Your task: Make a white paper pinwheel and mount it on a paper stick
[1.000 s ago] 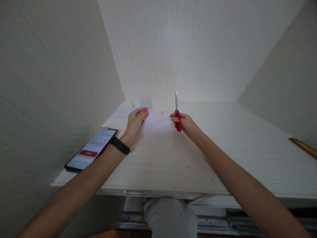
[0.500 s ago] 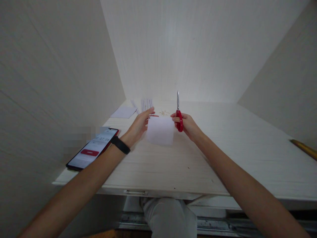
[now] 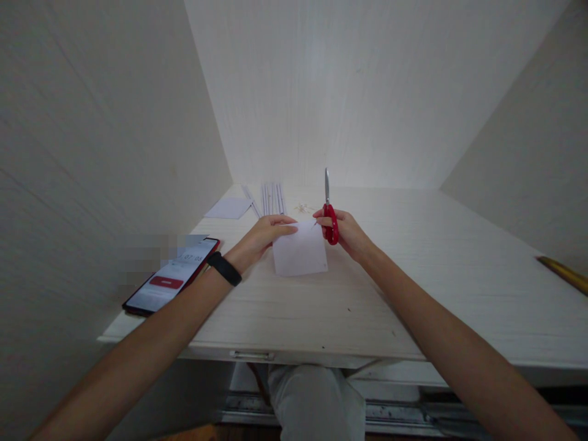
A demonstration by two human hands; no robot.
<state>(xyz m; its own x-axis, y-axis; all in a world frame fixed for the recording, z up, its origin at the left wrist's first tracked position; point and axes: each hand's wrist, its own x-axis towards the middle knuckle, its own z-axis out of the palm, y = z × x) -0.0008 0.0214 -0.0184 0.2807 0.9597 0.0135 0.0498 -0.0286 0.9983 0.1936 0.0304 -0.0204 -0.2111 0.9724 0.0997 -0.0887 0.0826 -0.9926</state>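
With cut strips already lying at 12 o'clock on the worktop, the left hand pinches an uncut paper sheet while right hand fingers grip blade-up red scissors, cutting seemingly unstarted.

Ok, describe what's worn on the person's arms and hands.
Both forearms are bare, with no sleeves in view. The left hand has a plain black band around its wrist, slim and unmarked as far as can be seen. The right hand and its wrist carry nothing: no glove, ring or watch shows.
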